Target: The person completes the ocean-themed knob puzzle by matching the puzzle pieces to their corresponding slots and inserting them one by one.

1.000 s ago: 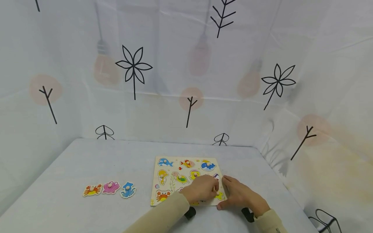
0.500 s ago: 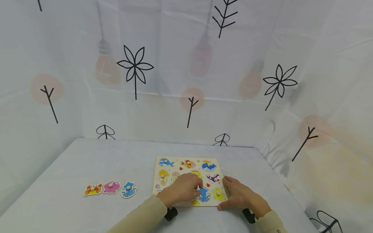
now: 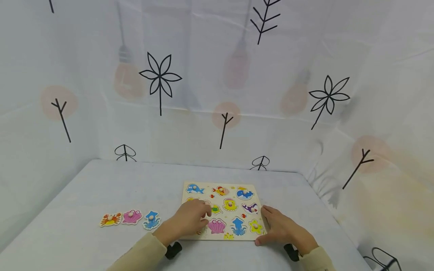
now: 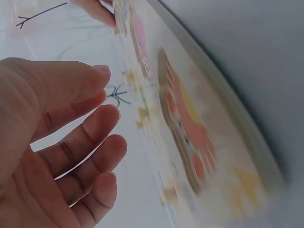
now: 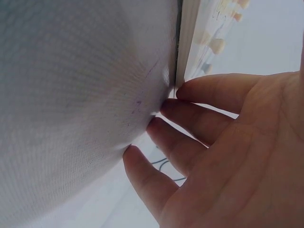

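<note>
A pale wooden peg puzzle board (image 3: pixel 227 216) with sea animals lies on the table. My left hand (image 3: pixel 190 216) hovers over its left side, fingers loosely bent and nothing between thumb and fingertips. In the left wrist view, the board's printed crab recess (image 4: pixel 190 128) shows without a piece, close to that hand. My right hand (image 3: pixel 283 227) touches the board's right edge with its fingers, and the thumb rests at the near right corner. Left of the board lie a crab piece (image 3: pixel 110 219), a pink shell piece (image 3: pixel 132 217) and a blue squid piece (image 3: pixel 151 220).
Pieces with small knobs sit in the board, among them a yellow octopus (image 3: pixel 230 204), a dolphin (image 3: pixel 195 188) and a purple-and-white fish (image 3: pixel 250 208). A white cloth covers the table (image 3: pixel 135 184). A patterned curtain (image 3: pixel 190 131) hangs behind it.
My left hand has moved left across the board from its right side, uncovering the starfish, the squid recess and the pink shell recess. My right hand stays at the board's right edge.
</note>
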Demonstrator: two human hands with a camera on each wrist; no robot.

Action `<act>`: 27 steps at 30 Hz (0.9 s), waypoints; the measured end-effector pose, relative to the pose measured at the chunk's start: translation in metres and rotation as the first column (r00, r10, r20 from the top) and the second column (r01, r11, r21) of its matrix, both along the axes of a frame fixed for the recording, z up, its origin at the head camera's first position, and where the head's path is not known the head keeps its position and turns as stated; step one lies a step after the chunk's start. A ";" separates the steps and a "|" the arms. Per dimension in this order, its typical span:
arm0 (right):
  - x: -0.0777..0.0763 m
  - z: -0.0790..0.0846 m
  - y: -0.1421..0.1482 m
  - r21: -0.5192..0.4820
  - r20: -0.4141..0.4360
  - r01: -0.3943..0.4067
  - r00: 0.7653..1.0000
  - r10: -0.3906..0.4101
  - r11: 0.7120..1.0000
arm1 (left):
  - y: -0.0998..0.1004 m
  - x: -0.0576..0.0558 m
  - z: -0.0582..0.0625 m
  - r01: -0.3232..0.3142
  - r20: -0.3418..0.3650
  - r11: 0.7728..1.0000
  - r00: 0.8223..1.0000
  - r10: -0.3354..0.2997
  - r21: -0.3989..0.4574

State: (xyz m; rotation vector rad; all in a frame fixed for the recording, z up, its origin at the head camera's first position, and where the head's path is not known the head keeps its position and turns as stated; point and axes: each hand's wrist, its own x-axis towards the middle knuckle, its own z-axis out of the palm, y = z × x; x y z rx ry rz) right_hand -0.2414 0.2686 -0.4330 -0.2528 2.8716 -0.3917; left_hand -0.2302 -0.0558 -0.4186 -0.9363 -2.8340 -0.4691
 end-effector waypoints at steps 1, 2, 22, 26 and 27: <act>0.000 0.000 0.000 0.000 0.000 0.002 1.000 -0.002 1.000 | -0.005 0.000 0.000 -0.009 -0.005 1.000 1.000 0.009 -0.005; 0.000 0.000 0.001 0.001 -0.001 0.003 1.000 -0.003 1.000 | -0.011 0.000 -0.001 -0.017 -0.005 1.000 1.000 0.017 -0.006; -0.004 -0.006 0.001 0.015 0.002 0.008 1.000 -0.008 1.000 | -0.089 0.012 -0.006 -0.201 -0.043 0.979 0.978 0.202 0.031; -0.004 -0.006 0.002 0.014 0.008 0.010 1.000 -0.010 1.000 | -0.100 0.011 -0.006 -0.235 -0.020 0.972 0.972 0.236 0.023; -0.004 -0.006 0.002 0.014 0.010 0.011 1.000 -0.011 1.000 | -0.103 0.011 -0.007 -0.243 -0.013 0.970 0.970 0.243 0.021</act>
